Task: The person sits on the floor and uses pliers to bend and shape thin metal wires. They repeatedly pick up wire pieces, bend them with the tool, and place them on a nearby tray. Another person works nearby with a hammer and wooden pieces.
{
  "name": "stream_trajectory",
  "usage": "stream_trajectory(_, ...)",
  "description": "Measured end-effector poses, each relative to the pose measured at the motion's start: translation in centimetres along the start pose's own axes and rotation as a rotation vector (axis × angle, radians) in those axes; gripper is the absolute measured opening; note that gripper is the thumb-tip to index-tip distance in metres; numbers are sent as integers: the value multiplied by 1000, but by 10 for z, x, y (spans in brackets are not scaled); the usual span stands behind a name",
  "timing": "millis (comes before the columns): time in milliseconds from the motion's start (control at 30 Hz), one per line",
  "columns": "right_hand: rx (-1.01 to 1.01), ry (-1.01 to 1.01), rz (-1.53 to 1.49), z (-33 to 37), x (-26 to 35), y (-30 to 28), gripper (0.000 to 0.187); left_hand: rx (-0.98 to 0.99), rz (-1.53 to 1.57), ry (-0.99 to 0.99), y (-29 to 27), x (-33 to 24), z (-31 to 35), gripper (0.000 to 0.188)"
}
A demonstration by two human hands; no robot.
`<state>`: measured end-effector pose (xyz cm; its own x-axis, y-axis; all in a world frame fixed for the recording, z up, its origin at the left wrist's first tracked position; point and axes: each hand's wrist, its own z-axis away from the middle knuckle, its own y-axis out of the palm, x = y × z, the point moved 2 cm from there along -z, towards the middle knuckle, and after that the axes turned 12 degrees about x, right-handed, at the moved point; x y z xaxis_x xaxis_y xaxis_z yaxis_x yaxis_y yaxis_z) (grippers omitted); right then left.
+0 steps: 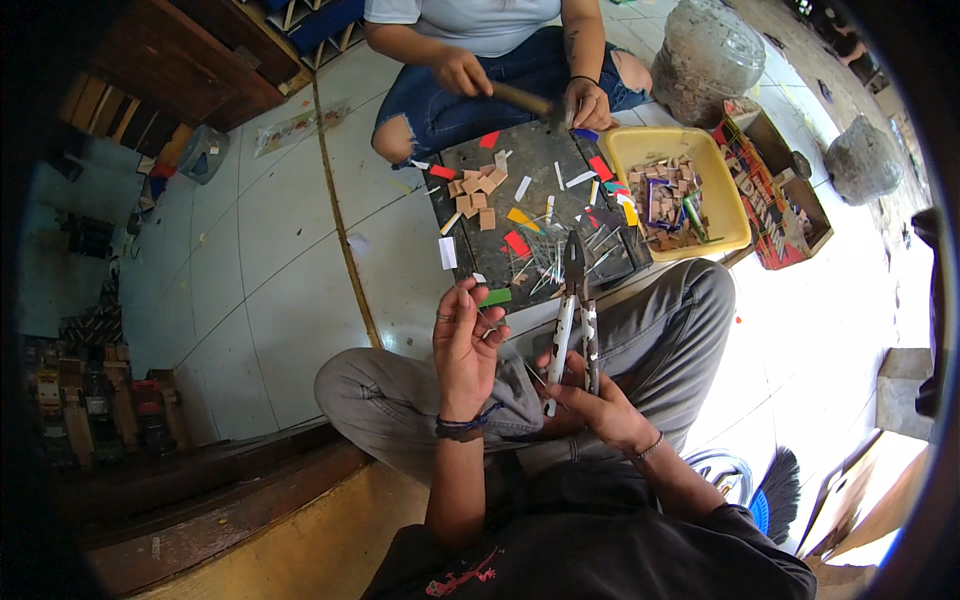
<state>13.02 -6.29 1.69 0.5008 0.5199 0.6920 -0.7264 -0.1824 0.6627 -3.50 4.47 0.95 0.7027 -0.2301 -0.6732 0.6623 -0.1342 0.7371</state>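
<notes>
My right hand (597,408) is closed around the handles of a pair of pliers (562,350), white with dark patches. Its dark jaws (573,258) point away from me over the near edge of a low black board (520,150). To the left, my left hand (466,352) is raised palm up with curled fingers, pinching what looks like a thin metal wire. Near those fingertips lies a green strip (496,297) on the board. Scattered thin metal pins (545,265) lie between the pliers and the strip. A second thin line shows beside my right fingers, too fine to name.
Across the board, a seated person holds a hammer (520,97) and a blue piece (585,134). Small wooden squares (486,218) and coloured strips cover the board. To its right stand a yellow basin (735,215) of wooden pieces and an open box (775,190). A brush (778,480) lies lower right.
</notes>
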Motion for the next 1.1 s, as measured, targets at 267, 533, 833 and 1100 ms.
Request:
stream_trajectory(267, -5, 25, 25, 0, -3, 1, 38, 63, 57, 8, -8, -4, -4, 27)
stream_trajectory(533, -26, -8, -13, -2, 1, 4, 36, -177, -6, 72, -3, 3, 3, 29)
stream_trajectory(833, -64, -68, -121, -4, -2, -5, 39, 340, -95, -249, -1, 13, 12, 36)
stream_trajectory(1100, -64, -51, -208, -3, -2, -5, 41, 258, -155, -160, -2, 17, 16, 27)
